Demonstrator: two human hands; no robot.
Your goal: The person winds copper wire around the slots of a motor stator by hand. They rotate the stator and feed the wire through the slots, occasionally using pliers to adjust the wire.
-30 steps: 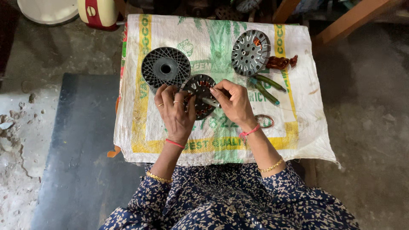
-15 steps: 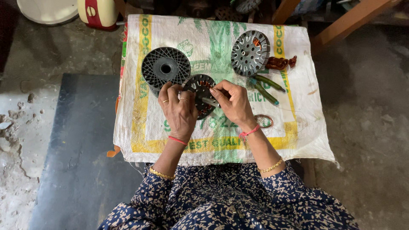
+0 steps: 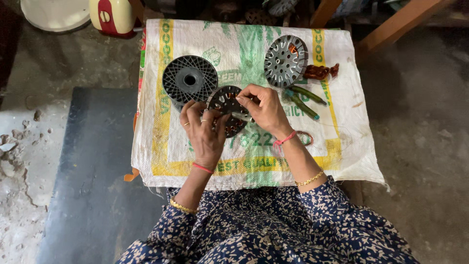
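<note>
Gripping the round stator point(image 3: 227, 110) from its left edge, the left hand point(image 3: 205, 132) has its fingers curled over the rim, thumb up against the near side, holding it tilted above the middle of the sack point(image 3: 342, 146). The right hand point(image 3: 264, 110) comes in from the other side, fingertips pinched together at the stator's upper right edge, and a short pale rod point(image 3: 242, 116) shows just under that hand against the stator; whether the fingers actually clamp it, I cannot tell. Just beyond the left hand lies a black spool point(image 3: 189, 78), flat on the sack, nearly touching the stator in this view. Further right sits a grey perforated disc point(image 3: 286, 60), with a clump of copper wire point(image 3: 320, 72) beside it and two green tools point(image 3: 304, 99) lying slantwise just below. The sack covers a small table over a rough concrete floor point(image 3: 430, 137).
</note>
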